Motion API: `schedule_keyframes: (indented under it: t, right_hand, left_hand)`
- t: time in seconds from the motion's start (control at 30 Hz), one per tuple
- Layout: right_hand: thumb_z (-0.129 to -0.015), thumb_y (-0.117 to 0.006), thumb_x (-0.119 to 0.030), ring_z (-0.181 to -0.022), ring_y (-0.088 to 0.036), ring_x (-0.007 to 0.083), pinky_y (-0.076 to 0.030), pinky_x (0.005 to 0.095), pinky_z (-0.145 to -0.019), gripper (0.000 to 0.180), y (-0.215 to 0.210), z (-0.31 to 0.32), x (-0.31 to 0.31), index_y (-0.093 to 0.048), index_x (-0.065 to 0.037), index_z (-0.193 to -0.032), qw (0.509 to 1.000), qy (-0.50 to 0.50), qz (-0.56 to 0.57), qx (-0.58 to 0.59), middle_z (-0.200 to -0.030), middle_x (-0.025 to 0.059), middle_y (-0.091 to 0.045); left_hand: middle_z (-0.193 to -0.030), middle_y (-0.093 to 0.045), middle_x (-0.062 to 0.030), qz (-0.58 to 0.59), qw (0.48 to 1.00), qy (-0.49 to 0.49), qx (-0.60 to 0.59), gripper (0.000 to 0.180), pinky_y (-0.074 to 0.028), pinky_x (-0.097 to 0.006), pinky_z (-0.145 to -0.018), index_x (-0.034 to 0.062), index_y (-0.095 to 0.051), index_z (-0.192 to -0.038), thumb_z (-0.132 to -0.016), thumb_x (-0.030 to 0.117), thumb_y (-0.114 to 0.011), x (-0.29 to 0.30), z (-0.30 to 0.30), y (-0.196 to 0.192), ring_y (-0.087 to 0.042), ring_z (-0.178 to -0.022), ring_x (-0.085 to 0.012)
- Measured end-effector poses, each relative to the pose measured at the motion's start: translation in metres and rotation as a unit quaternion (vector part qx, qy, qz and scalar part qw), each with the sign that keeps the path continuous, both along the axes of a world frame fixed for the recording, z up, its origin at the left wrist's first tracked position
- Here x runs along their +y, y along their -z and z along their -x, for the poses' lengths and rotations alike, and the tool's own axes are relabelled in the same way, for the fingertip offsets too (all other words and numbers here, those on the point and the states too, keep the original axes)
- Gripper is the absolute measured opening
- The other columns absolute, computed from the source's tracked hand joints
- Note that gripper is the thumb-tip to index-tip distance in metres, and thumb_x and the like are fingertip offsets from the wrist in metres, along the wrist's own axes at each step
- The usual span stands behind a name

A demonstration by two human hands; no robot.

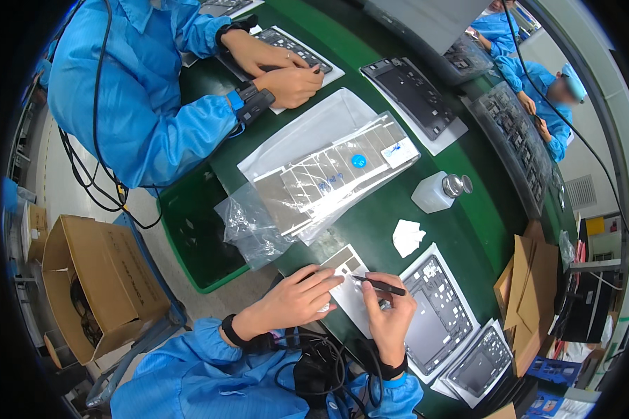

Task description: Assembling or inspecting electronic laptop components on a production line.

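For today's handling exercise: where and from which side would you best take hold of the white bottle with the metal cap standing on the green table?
Grip the white bottle around its squat plastic body, below the metal cap. The body is broad and flat-sided, while the cap looks small and rounded. Probably come from the person's near side, past the crumpled white wipe, since trays crowd the far side. The right hand, holding black tweezers, is nearest.

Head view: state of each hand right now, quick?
Left hand: holding nothing, fingers flat, pressing on the sticker sheet.
Right hand: closed on black tweezers, tip over the sheet.
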State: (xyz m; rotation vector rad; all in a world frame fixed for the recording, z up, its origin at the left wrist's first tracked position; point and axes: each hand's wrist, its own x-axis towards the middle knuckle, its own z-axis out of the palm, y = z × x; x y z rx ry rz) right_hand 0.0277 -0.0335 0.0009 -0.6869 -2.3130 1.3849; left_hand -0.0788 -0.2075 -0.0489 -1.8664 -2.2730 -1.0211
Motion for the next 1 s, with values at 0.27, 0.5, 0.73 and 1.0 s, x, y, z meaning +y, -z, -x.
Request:
schedule_keyframes:
  t: [0.27,0.5,0.73,1.0]
  right_hand:
    - [-0.088,-0.075,-0.002,-0.093,-0.075,0.0235,-0.057,0.0309,-0.080,0.018,-0.0066,0.0066,-0.0052,-0.072,0.001,-0.106,0.997,-0.037,-0.063,-0.004,-0.100,0.0126,-0.076]
    - [-0.088,-0.077,-0.005,-0.088,-0.076,0.0247,-0.058,0.0327,-0.077,0.018,-0.0040,0.0031,-0.0091,-0.072,0.000,-0.104,0.995,-0.023,-0.094,-0.011,-0.100,0.0137,-0.077]
    - [-0.088,-0.076,-0.003,-0.087,-0.076,0.0247,-0.058,0.0309,-0.077,0.018,-0.0050,0.0044,-0.0088,-0.070,0.001,-0.104,0.992,-0.024,-0.122,-0.010,-0.098,0.0135,-0.077]
    - [-0.087,-0.077,0.000,-0.081,-0.076,0.0212,-0.058,0.0278,-0.074,0.018,-0.0016,0.0062,-0.0072,-0.070,0.001,-0.103,0.993,-0.022,-0.115,-0.021,-0.095,0.0135,-0.077]
  left_hand:
    - [-0.126,-0.064,-0.0124,-0.017,1.000,-0.012,-0.006,0.023,-0.048,-0.044,-0.103,0.0012,-0.064,-0.086,-0.082,0.020,-0.075,-0.0022,0.0000,0.0039,-0.059,-0.120,-0.0283]
    - [-0.127,-0.064,-0.0124,-0.015,1.000,-0.015,-0.015,0.024,-0.047,-0.043,-0.104,0.0010,-0.064,-0.087,-0.082,0.021,-0.075,-0.0019,0.0002,0.0064,-0.058,-0.121,-0.0279]
    - [-0.126,-0.064,-0.0122,-0.016,1.000,-0.008,-0.021,0.025,-0.047,-0.043,-0.104,0.0002,-0.064,-0.087,-0.082,0.022,-0.075,-0.0007,0.0006,0.0044,-0.058,-0.121,-0.0278]
    - [-0.126,-0.064,-0.0114,-0.012,0.999,-0.016,-0.028,0.031,-0.047,-0.043,-0.103,-0.0039,-0.067,-0.104,-0.084,0.020,-0.074,-0.0013,-0.0004,0.0051,-0.058,-0.121,-0.0280]
